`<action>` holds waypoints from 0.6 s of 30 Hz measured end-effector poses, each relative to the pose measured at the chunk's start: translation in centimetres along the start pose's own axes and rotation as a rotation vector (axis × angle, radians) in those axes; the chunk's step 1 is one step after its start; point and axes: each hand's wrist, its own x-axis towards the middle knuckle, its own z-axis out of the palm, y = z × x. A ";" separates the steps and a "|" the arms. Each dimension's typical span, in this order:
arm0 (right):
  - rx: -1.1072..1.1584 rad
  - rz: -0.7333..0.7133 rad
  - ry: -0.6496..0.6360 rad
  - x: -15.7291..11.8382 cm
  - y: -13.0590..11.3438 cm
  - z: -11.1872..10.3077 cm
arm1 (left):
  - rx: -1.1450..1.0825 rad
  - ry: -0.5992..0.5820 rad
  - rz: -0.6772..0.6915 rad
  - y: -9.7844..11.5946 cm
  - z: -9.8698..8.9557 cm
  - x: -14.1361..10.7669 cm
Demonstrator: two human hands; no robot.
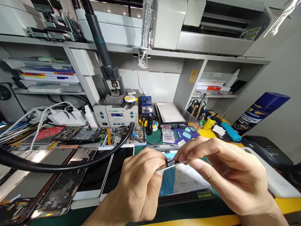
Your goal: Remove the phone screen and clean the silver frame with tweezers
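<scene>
"What are the hands holding?"

"Left hand (143, 182) and right hand (228, 169) both pinch one thin flat part (171, 163), thumb against fingers, one at each end. It is raised over the printed sheet (185, 180) on the near side of the worktop (178, 206)."

"Can you tell what it is?"

"No, the fingers cover most of it."

"And the containers?"

"A shallow white tray (117, 144) lies beyond the phones (117, 166) on the left, crowded with small boards and metal parts (125, 135). On the far left shelf (51, 93), clear plastic boxes (14, 63) are stacked with white cartons; something blue shows through the top one, too dim to name."

"Anything on the right?"

"A yellow bottle (209, 124), and further right a tilted spray can (258, 113) with a blue cap. I can't see how full either is."
</scene>
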 end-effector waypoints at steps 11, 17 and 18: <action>-0.199 -0.087 -0.003 -0.3 -0.3 0.0 | -0.016 0.004 -0.011 -0.1 0.1 0.1; -0.234 -0.094 -0.005 -0.3 -0.4 0.0 | -0.015 0.001 -0.008 -0.1 0.1 0.1; -0.236 -0.095 -0.006 -0.2 -0.4 0.0 | -0.015 0.002 -0.004 -0.1 0.1 0.1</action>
